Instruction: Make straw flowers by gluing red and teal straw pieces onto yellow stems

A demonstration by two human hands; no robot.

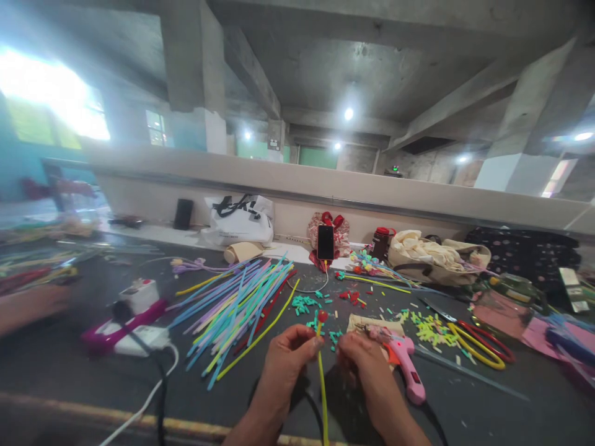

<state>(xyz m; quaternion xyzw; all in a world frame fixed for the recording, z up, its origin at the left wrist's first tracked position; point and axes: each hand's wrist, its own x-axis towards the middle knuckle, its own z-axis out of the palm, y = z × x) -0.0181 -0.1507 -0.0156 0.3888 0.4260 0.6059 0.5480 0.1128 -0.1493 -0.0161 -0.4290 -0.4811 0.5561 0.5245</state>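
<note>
My left hand [284, 364] pinches a yellow chenille stem [321, 387] just below its top, between thumb and fingers. At that end sits a small red ball [322, 316], and the stem runs down past the table's near edge. To the right, my right hand [367, 367] has its fingers curled together, apart from the stem; its fingertips are blurred, so what they hold cannot be made out. Beside it a pink glue gun [409, 371] lies with its nozzle end on a beige pad [372, 323]. Small teal pieces [304, 303] lie beyond my hands.
Left lies a pile of coloured chenille stems [246, 310], then a power strip [125, 334] with cables. Red pieces [352, 298], yellow-green pieces [434, 331] and scissors [478, 347] lie to the right. A phone [326, 241] leans at the back. Another person's arm [32, 306] reaches in at left.
</note>
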